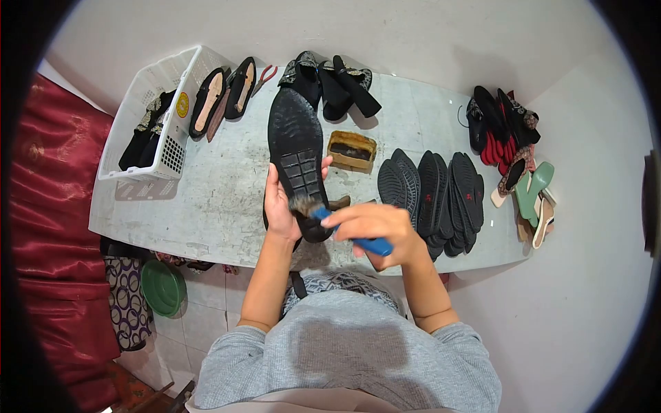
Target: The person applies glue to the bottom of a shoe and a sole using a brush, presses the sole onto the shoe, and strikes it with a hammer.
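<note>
Head view, left hand: My left hand (281,206) is wrapped around the black shoe (297,155). It holds the heel end, sole side up.
Head view, right hand: My right hand (375,227) is closed around the blue brush (358,237). The bristle end touches the sole near the heel.
Where the shoe is: It is above the near middle of the table (220,199), right in front of me.
Long way of the shoe: It runs from me toward the wall, toe far, heel near.
Which hand is nearer: The left hand is on the shoe. The right hand sits just to its right, and only the brush reaches the sole.
Way to go: From the brush, the bare sole lies up and away, toward the toe.
Room on the left: Bare table, then the white basket (155,117).
Room on the right: The tin of glue (352,151) is near, and the row of black soles (434,196) is just beside my right hand.
Edges: The near table edge is right under my wrists.
</note>
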A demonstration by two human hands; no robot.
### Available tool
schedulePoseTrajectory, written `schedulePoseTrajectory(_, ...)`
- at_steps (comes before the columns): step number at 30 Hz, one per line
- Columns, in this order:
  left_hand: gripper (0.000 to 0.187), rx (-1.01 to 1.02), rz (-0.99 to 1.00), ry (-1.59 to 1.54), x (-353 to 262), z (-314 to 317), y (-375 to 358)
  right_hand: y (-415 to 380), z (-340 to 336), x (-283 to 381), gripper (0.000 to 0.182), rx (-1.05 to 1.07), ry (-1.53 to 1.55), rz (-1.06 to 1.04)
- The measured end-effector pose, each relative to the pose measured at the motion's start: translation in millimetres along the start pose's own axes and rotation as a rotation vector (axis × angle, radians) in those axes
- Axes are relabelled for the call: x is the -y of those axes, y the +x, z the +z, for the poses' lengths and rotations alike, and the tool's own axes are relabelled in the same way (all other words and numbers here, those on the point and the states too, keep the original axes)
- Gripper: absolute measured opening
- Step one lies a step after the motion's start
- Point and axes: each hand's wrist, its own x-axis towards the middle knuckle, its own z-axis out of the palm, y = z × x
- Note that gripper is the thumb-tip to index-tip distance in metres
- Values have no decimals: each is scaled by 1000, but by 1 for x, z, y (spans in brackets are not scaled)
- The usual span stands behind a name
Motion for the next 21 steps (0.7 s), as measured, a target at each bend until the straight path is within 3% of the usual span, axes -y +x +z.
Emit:
schedulePoseTrajectory(3,66,78,-64,13,7,10,-6,14,-1,0,24,-135,-107,-61)
schedulePoseTrajectory(7,63,90,-70,-28,7,5,-2,16,8,-1,23,-127,-186,-70)
schedulePoseTrajectory(13,63,-87,73,121,-4,12,3,3,1,11,22,68,-65,17)
schedulePoseTrajectory(15,62,3,25,63,-3,8,1,1,-8,8,21,4,61,88)
schedulePoseTrajectory(18,60,-53,-85,40,9,4,-6,12,-9,3,19,-231,-99,-25)
schedulePoseTrajectory(19,60,113,-144,93,8,-2,-7,13,-7,2,19,-232,-99,-27)
schedulePoseTrajectory(21,61,-32,-170,126,15,1,-7,15,-6,1,20,-246,-192,-28)
